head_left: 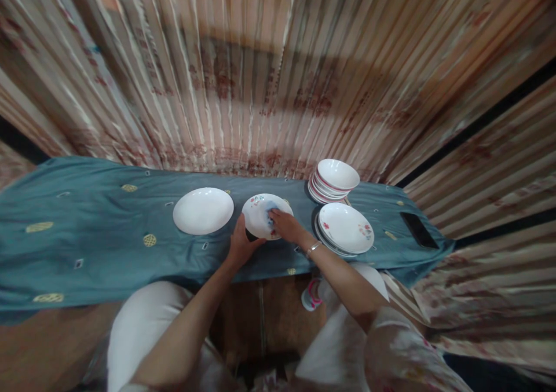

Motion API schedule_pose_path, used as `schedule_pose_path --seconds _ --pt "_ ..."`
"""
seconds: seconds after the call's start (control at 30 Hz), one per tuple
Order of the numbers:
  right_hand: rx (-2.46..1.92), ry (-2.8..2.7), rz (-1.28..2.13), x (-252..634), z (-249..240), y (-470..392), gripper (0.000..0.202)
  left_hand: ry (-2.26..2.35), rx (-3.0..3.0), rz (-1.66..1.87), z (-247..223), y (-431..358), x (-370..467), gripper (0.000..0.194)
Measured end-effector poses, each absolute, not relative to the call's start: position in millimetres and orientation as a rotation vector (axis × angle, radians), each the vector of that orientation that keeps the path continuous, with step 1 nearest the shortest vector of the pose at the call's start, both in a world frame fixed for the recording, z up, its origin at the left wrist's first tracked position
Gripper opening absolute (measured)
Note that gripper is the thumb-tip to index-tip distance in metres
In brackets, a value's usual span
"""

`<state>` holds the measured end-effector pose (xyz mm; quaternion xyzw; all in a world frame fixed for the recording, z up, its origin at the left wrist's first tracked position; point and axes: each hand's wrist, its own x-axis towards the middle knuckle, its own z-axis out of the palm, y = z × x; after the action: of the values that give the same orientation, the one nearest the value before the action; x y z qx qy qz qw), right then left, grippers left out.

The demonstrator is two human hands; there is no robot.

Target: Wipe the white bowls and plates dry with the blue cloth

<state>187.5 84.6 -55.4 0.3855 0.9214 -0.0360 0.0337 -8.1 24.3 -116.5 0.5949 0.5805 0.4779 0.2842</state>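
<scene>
A white plate with small flowers on its rim [254, 221] lies in front of me on the cloth-covered table. My left hand [244, 242] grips the near left edge of this plate, thumb along the rim. Over the middle of the plate, my right hand [283, 224] presses a bluish cloth [271, 209] against its surface; the fingers partly cover the cloth. Just left of the plate sits another white plate [203, 211], plain and untouched by either hand. A stack of flowered plates [345, 228] is to the right of my right hand.
Behind the plate stack stands a stack of white bowls with red rims [337, 175]. A black phone [419, 230] lies near the right end of the table. Teal patterned cloth [108, 224] covers the table, and a pleated curtain [243, 91] hangs right behind it.
</scene>
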Motion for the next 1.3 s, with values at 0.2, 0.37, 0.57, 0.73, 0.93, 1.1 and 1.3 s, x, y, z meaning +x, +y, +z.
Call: schedule_pose_path --seconds 0.2,0.37,0.57,0.73,0.93,1.1,1.3 --pt "1.263 2.835 -0.252 192.8 -50.8 71.5 0.046 1.560 1.577 1.270 -117.0 26.1 -7.5 0.106" --pt "1.283 2.837 -0.369 189.5 -46.6 59.0 0.045 1.556 1.568 1.288 -119.1 27.6 -7.5 0.108" --pt "1.190 2.949 -0.551 170.3 -42.5 53.9 0.047 1.596 1.533 1.260 -122.0 28.4 -7.0 0.107" --pt "1.201 2.940 -0.544 153.4 -36.1 56.3 0.051 1.587 1.521 1.282 -123.8 28.1 -8.1 0.106" --pt "1.278 2.856 -0.488 140.7 -33.7 66.6 0.051 1.544 1.578 1.289 -117.8 26.1 -8.3 0.102" --pt "1.318 2.878 -0.289 132.9 -42.0 79.7 0.048 1.573 1.573 1.238 -114.2 23.7 -8.7 0.105" --pt "1.457 2.837 -0.128 142.0 -45.1 95.4 0.046 1.536 1.605 1.279 -114.4 22.0 -9.2 0.107"
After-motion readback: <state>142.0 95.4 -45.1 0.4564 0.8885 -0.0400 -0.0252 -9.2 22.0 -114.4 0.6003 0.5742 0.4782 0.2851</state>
